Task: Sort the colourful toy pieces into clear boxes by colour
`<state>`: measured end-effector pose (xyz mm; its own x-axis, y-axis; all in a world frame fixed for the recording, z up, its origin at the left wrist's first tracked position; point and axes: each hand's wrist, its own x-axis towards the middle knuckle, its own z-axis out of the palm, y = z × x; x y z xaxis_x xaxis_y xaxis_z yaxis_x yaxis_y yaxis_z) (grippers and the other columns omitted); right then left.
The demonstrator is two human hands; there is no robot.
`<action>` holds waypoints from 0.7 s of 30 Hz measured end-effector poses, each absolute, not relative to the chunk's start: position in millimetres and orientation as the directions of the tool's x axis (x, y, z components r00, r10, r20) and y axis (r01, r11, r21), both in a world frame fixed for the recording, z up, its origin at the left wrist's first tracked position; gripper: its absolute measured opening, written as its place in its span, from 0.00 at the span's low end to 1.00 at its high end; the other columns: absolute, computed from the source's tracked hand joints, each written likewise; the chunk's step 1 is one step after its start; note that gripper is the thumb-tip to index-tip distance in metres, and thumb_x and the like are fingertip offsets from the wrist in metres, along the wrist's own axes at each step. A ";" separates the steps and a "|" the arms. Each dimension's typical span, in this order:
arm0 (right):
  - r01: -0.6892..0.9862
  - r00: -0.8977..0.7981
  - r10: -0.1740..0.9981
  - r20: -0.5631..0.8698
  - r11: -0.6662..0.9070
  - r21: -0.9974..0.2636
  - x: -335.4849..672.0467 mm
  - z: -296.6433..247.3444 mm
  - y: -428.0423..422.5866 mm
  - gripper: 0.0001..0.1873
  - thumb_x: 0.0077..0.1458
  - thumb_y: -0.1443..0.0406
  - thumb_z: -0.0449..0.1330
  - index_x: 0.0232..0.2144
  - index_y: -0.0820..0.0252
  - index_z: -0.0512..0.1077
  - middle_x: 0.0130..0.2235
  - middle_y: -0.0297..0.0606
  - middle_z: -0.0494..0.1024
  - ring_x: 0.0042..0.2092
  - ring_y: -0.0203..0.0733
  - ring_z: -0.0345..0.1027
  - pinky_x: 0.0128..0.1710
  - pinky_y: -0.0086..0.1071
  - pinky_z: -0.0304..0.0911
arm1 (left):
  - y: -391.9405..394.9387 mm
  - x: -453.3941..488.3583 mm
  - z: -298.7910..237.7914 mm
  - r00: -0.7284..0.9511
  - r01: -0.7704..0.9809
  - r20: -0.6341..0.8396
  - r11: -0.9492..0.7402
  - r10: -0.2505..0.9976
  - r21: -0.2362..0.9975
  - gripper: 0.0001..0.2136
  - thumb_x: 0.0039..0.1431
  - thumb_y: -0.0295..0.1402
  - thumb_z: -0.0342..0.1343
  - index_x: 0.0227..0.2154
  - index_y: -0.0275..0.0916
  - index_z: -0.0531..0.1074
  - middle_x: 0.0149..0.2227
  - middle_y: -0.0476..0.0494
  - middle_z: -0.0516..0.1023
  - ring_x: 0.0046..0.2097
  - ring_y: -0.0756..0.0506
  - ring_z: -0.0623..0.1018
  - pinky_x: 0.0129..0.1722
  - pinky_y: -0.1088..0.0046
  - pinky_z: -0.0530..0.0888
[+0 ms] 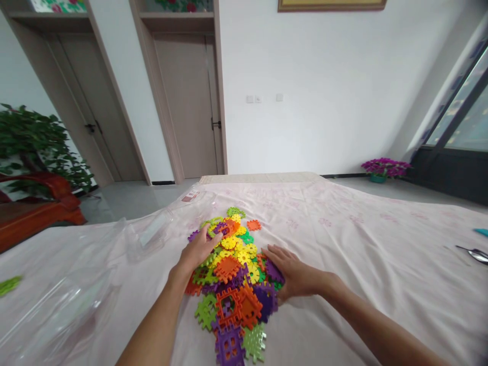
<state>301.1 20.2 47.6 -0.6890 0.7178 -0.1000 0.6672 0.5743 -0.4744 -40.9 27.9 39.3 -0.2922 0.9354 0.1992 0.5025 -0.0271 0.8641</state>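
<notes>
A heap of plastic interlocking building pieces (227,268) lies on the cloth in front of me, in orange, purple, green and yellow. Some are notched squares; the small yellow ones (243,256) are round with notched rims. My left hand (198,250) rests against the heap's upper left side, fingers stretched out over a few pieces. On the right side, my right hand (290,270) lies with its fingers extended along the edge, touching a purple piece (273,272). One orange piece (253,225) sits slightly apart at the far side.
Clear plastic packaging (57,315) spreads over the left of the pale cloth (343,254), with a green piece (10,285) at the far left. A spoon (477,255) lies at the right edge. Beyond stand a red wooden chair (57,198) and potted purple flowers (385,168).
</notes>
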 end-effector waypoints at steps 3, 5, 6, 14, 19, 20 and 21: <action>0.644 -0.675 0.735 0.061 0.628 -0.437 288.5 32.1 15.7 0.52 0.47 0.54 0.65 0.69 0.56 0.48 0.68 0.51 0.53 0.68 0.58 0.43 0.66 0.52 0.39 | 26.1 -29.3 38.4 -0.260 0.577 0.134 0.043 0.956 0.815 0.34 0.39 0.49 0.67 0.52 0.46 0.72 0.54 0.36 0.77 0.53 0.35 0.77 0.53 0.64 0.67; 0.615 -0.676 0.722 0.146 0.662 -0.427 277.8 29.0 16.3 0.47 0.49 0.59 0.63 0.68 0.57 0.50 0.66 0.50 0.58 0.66 0.55 0.50 0.65 0.49 0.44 | 26.1 -23.4 37.5 -0.203 0.603 0.134 0.017 0.970 0.797 0.33 0.41 0.48 0.66 0.53 0.46 0.72 0.54 0.37 0.77 0.53 0.35 0.76 0.53 0.64 0.67; 0.609 -0.673 0.720 0.171 0.670 -0.425 272.4 29.0 17.6 0.47 0.49 0.61 0.63 0.68 0.57 0.51 0.65 0.50 0.60 0.64 0.54 0.53 0.63 0.48 0.47 | 26.6 -21.0 36.8 -0.170 0.605 0.138 -0.007 0.976 0.796 0.32 0.43 0.48 0.66 0.53 0.46 0.72 0.54 0.37 0.77 0.53 0.35 0.76 0.54 0.63 0.67; 0.591 -0.494 0.820 0.288 0.560 -0.581 230.7 27.7 44.9 0.41 0.46 0.61 0.65 0.63 0.57 0.59 0.58 0.49 0.71 0.55 0.55 0.64 0.56 0.43 0.57 | 32.8 1.0 32.3 -0.035 0.370 0.114 -0.094 0.993 0.924 0.25 0.51 0.46 0.61 0.52 0.43 0.74 0.53 0.42 0.77 0.53 0.39 0.76 0.54 0.65 0.69; 0.375 -0.334 0.900 0.280 0.399 -0.836 206.8 26.9 61.0 0.32 0.43 0.63 0.64 0.53 0.54 0.68 0.50 0.39 0.76 0.49 0.50 0.70 0.51 0.39 0.64 | 36.3 14.9 33.5 -0.080 0.211 0.082 -0.063 0.993 0.975 0.23 0.53 0.46 0.60 0.50 0.40 0.74 0.48 0.42 0.79 0.50 0.40 0.77 0.50 0.66 0.72; 0.304 -0.324 0.903 0.283 0.382 -0.873 202.6 29.0 62.5 0.30 0.42 0.64 0.64 0.51 0.56 0.69 0.48 0.38 0.77 0.48 0.49 0.71 0.50 0.39 0.65 | 36.1 16.8 34.6 -0.073 0.183 0.068 -0.054 0.995 0.982 0.23 0.53 0.47 0.60 0.49 0.41 0.74 0.48 0.42 0.79 0.49 0.41 0.78 0.49 0.66 0.73; 0.232 -0.318 0.904 0.285 0.365 -0.901 198.7 32.0 63.2 0.29 0.40 0.64 0.64 0.49 0.57 0.70 0.46 0.37 0.78 0.47 0.49 0.71 0.49 0.39 0.66 | 35.4 18.3 36.1 -0.051 0.148 0.053 -0.045 0.997 0.988 0.24 0.53 0.48 0.60 0.49 0.41 0.73 0.47 0.43 0.80 0.48 0.41 0.78 0.48 0.67 0.74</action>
<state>198.7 63.2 32.0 -0.3183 0.9043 0.2846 0.2324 0.3655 -0.9013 18.3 35.4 36.1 -0.0511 0.9973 0.0528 0.1481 -0.0447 0.9880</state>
